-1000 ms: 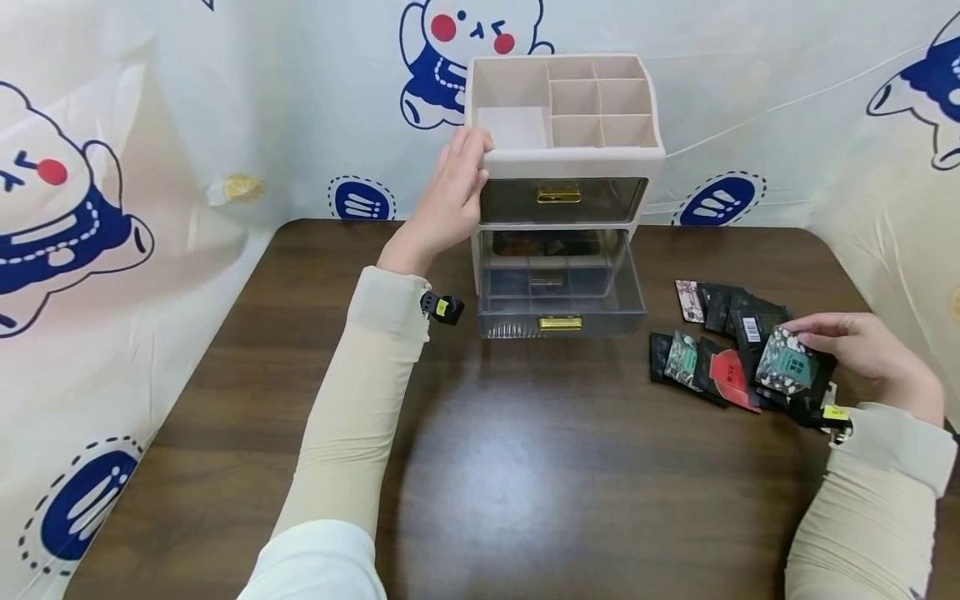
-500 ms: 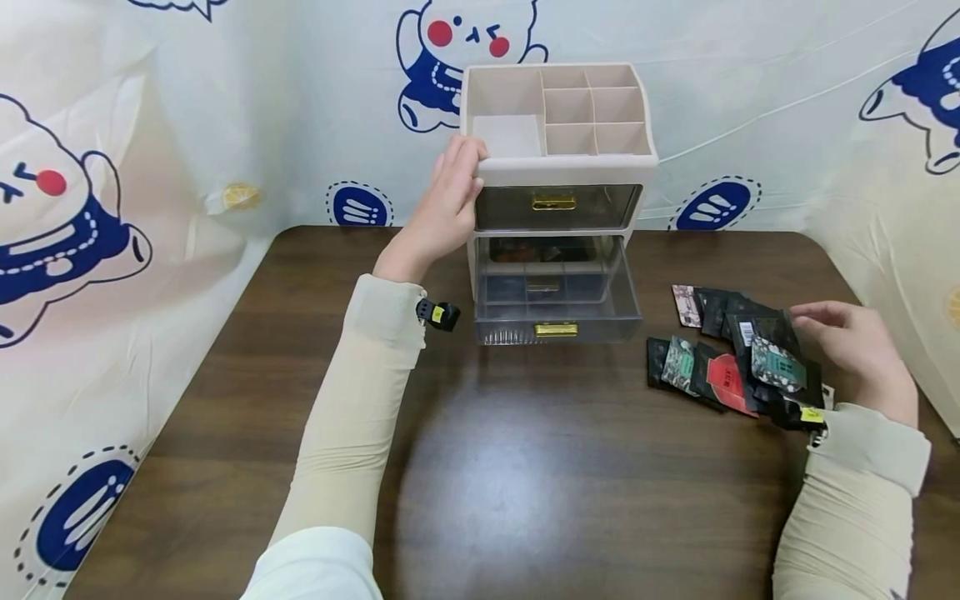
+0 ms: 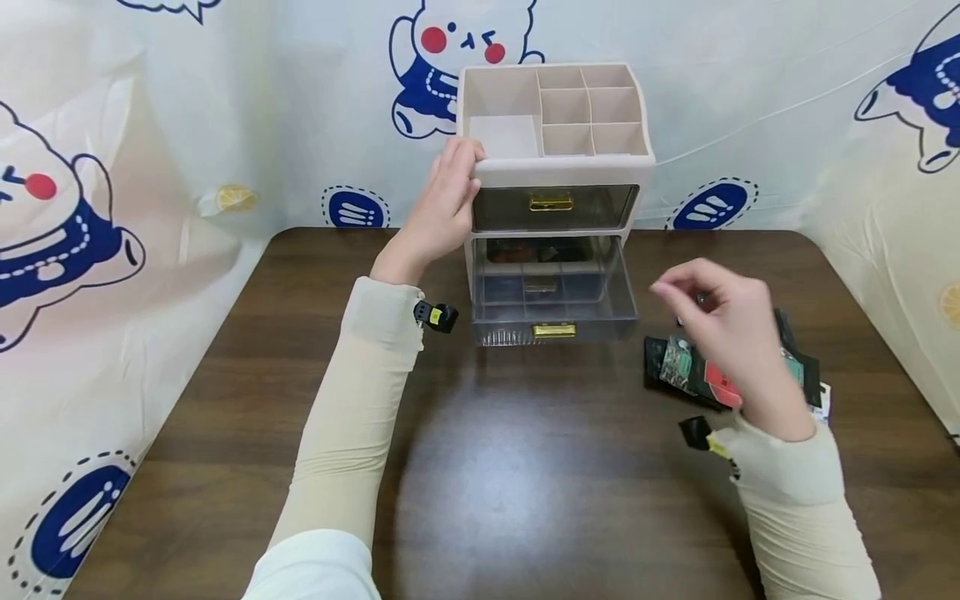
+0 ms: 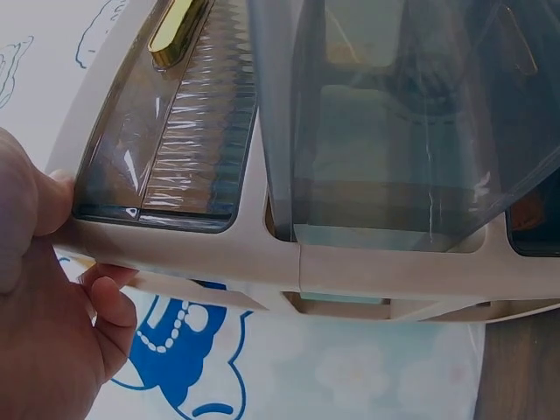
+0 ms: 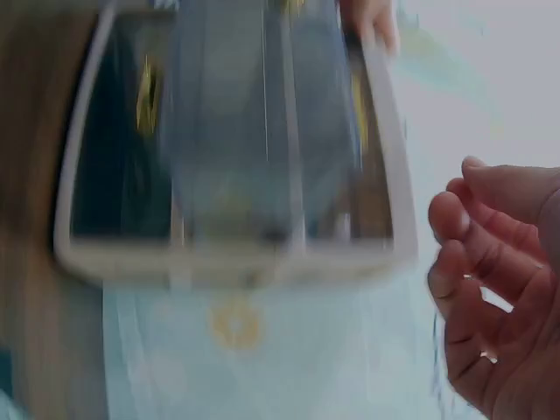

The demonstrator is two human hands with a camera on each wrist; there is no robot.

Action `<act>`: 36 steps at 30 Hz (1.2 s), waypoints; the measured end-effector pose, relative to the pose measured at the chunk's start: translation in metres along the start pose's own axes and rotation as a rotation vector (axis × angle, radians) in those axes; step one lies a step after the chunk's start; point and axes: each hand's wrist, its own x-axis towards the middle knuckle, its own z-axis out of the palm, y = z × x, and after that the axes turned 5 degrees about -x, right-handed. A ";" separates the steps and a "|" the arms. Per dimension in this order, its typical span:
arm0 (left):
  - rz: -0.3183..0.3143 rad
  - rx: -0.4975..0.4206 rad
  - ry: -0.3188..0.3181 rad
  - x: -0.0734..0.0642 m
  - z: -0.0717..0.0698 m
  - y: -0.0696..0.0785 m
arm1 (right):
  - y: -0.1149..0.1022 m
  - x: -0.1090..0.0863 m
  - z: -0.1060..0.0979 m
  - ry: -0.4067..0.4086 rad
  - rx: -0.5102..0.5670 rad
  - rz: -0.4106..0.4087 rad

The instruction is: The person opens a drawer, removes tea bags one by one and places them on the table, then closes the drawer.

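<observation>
A white desktop drawer organizer (image 3: 570, 173) stands at the back of the table. Its clear grey middle drawer (image 3: 510, 335) is pulled out, and the dividers inside show through the plastic. My left hand (image 3: 438, 204) grips the organizer's upper left corner, fingers over the top edge and thumb at the front. My right hand (image 3: 731, 333) is raised to the right of the drawer, over part of a pile of sachets (image 3: 678, 364). In the right wrist view, that hand's loosely curled fingers (image 5: 477, 249) hold nothing visible, and the thumb is apart from them.
The closed top drawer has a gold handle (image 3: 551, 202). Divided compartments (image 3: 566, 107) open at the organizer's top. A brown wooden table (image 3: 525, 467) spreads in front, and a printed white cloth (image 3: 315, 108) hangs behind and at the sides.
My right hand has let go of the flower-patterned sachet on the pile and swung left and up toward the pulled-out drawer. The left hand keeps its grip on the organizer.
</observation>
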 end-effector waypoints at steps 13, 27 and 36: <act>0.003 -0.016 0.006 -0.003 0.005 -0.003 | -0.038 -0.020 0.065 -0.077 -0.327 -0.438; 0.022 -0.026 0.010 -0.004 0.001 0.000 | -0.037 0.001 0.095 0.052 -0.387 -0.356; 0.000 -0.011 0.004 -0.002 0.002 0.001 | -0.029 0.027 0.109 0.034 -0.383 -0.238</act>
